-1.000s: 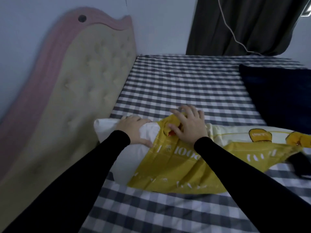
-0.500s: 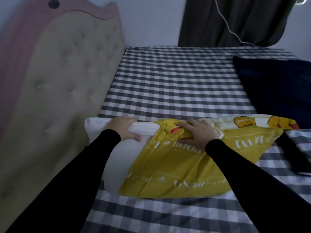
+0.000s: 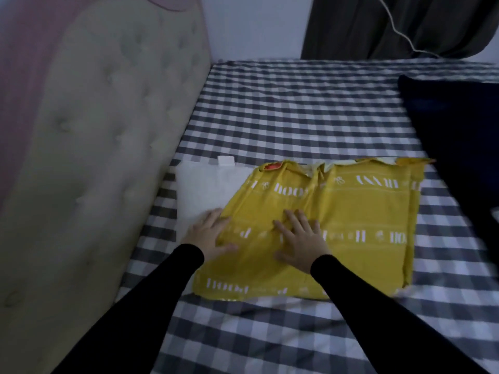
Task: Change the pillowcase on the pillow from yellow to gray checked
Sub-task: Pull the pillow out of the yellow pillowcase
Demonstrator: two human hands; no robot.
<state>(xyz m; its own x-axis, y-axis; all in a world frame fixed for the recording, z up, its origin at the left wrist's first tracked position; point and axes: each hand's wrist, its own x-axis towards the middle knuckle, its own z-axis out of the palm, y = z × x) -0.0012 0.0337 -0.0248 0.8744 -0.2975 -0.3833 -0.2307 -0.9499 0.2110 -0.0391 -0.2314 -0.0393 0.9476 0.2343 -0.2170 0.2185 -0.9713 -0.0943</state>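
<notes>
Single head-worn wide-angle view, looking forward and down, close above the left hand and right hand, gray checked bedsheet stretching beyond them.

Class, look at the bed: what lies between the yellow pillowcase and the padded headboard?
In the head view, the bare white end of the pillow sticks out of the yellow pillowcase toward the headboard, with a strip of checked sheet beyond it.
</notes>
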